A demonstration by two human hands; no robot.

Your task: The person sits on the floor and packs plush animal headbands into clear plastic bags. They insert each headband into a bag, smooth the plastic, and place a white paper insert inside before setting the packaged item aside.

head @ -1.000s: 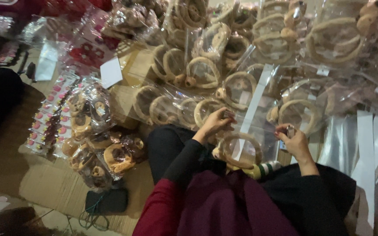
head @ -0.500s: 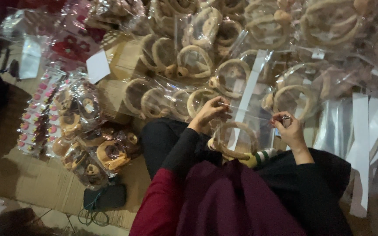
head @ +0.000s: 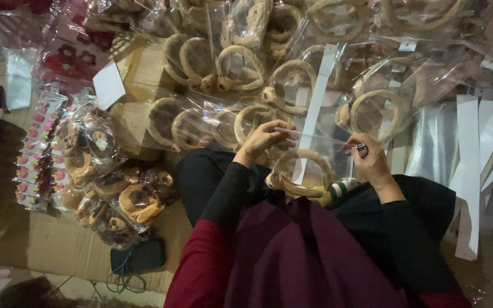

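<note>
I see my left hand and right hand each pinching an upper corner of a clear plastic bag, fingers closed on its film. Inside the bag sits a tan fuzzy headband, over my lap. Just beyond lies a heap of bagged headbands; stacked bundles rest on cardboard at my left.

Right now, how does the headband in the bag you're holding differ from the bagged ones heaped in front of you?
The headband in the held bag sits over the lap, its clear bag pinched at the top edge by the left hand and right hand; the piled headbands lie untouched on the heap. The held one is single; the piled ones overlap in dozens. Both are tan padded hoops in clear plastic bags.
</note>
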